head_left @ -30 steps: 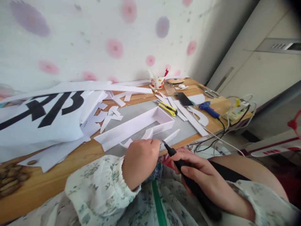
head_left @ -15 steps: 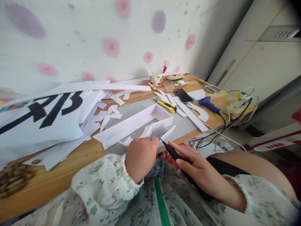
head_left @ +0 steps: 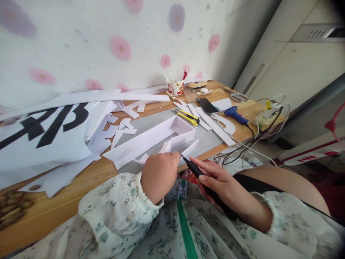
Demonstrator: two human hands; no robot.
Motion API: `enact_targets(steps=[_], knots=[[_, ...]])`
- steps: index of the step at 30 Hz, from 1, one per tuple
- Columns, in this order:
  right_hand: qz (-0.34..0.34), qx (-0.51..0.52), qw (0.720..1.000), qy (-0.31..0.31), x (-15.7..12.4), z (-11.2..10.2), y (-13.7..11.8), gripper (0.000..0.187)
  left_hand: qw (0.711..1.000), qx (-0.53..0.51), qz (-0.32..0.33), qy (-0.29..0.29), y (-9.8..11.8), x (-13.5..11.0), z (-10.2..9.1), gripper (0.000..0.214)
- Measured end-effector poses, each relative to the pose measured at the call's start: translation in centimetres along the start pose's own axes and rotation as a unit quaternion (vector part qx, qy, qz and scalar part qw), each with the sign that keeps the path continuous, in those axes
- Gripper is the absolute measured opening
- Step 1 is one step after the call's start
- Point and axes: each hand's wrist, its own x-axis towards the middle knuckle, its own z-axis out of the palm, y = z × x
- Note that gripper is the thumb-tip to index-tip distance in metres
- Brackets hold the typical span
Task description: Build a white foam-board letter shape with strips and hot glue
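Observation:
My left hand (head_left: 161, 176) is closed at the table's front edge, in a pinch over a curved white foam-board piece (head_left: 190, 148) that shows on both sides of the fist. Its fingertips are turned away from view. My right hand (head_left: 218, 180) is wrapped round a slim black-handled tool (head_left: 194, 168), index finger stretched along it. The tool's thin tip points up and left, close beside my left knuckles; contact is unclear. Just beyond my hands, a long open frame of white foam board (head_left: 151, 138) lies on the grey mat (head_left: 212, 138).
Yellow-and-black cutters (head_left: 188, 118), a phone (head_left: 208, 105), a blue glue gun (head_left: 236, 116) and scissors (head_left: 235, 95) lie to the right. A power strip (head_left: 271, 116) trails cables. Left are white offcuts (head_left: 122, 129), a sheet with black shapes (head_left: 54, 158) and brown nuts (head_left: 13, 207). A cup (head_left: 175, 87) stands behind.
The whole view has shifted slightly, so the table things appear a little further left and up. My hands keep nearly the same pose, the tool tip still beside my left hand.

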Motion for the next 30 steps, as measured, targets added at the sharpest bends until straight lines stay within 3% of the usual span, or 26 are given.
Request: enact_targets(steps=[7, 11, 15, 18, 30], knots=[[-0.025, -0.036, 0.999, 0.011, 0.3, 0.2, 0.5, 0.060, 1.000, 0.001, 0.006, -0.017, -0.1, 0.0, -0.3, 0.020], [-0.025, 0.006, 1.000, 0.011, 0.5, 0.3, 1.3, 0.058, 1.000, 0.012, 0.018, -0.020, -0.3, -0.1, -0.6, 0.021], [-0.008, 0.046, 0.999, 0.008, 0.5, 0.5, 2.0, 0.061, 0.999, 0.000, 0.041, 0.007, -0.5, 0.0, -0.8, 0.016], [-0.011, 0.049, 0.999, 0.002, 0.7, 0.5, 2.3, 0.062, 0.997, -0.027, 0.070, 0.025, -0.6, 0.2, -0.7, 0.028], [0.007, 0.046, 0.999, 0.007, 1.5, 0.5, 3.0, 0.074, 0.995, -0.053, 0.088, -0.016, -1.0, 0.7, -0.5, 0.029]])
